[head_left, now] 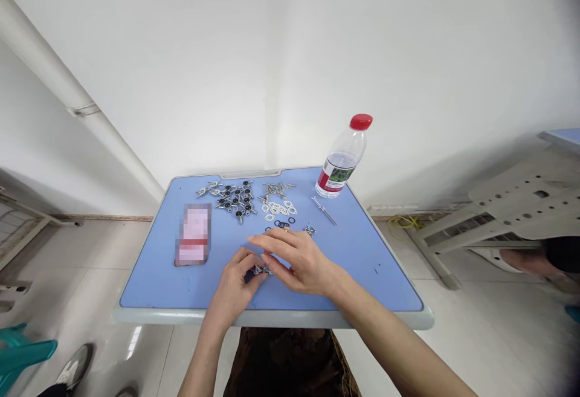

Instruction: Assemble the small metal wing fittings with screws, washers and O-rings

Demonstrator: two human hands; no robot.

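Note:
My left hand (236, 282) is closed round a small metal part (258, 270) near the table's front edge. Just right of it, my right hand (296, 259) reaches over the part with thumb and forefinger near it; what they grip, if anything, is too small to tell. Behind the hands lie dark rings (281, 225), flat pale gaskets (280, 208) and a small pile of metal balls or nuts (310, 231). Farther back are several metal parts with black round centres (237, 199) and a heap of small metal pieces (275, 190).
A blurred phone-like object (194, 234) lies at the left of the blue table (154, 276). At the back right stands a water bottle (341, 164) with a red cap, beside a thin metal rod (324, 210). A person's foot (75, 367) shows at lower left.

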